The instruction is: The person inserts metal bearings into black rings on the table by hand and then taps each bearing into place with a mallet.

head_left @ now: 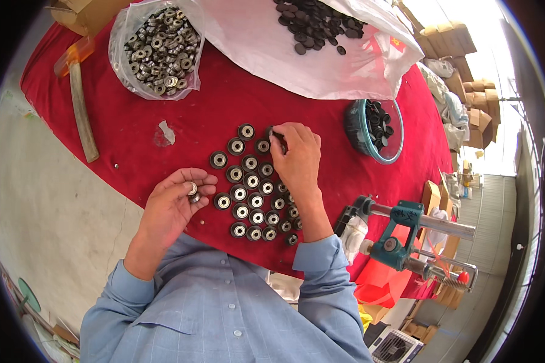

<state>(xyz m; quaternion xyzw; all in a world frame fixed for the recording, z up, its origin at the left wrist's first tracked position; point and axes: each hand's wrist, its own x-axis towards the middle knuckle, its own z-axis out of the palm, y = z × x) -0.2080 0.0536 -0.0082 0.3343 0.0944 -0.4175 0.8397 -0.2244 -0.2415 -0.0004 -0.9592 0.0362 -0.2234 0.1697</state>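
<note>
Several small black wheels with silver bearing centres [250, 180] lie in rows on the red cloth [224, 109]. My left hand [174, 204] is cupped at the left of the rows and pinches silver bearings [192, 190] between thumb and fingers. Reaching to the far right end of the rows, my right hand [297, 158] has its fingertips closed on a black wheel [276, 134] resting on the cloth.
A clear bag of silver bearings [158, 49] sits at the back left. Black rubber rings [313, 23] lie on a white plastic sheet at the back. A glass bowl [374, 130] of black rings stands on the right. A green press tool [406, 233] is clamped at the table's right edge.
</note>
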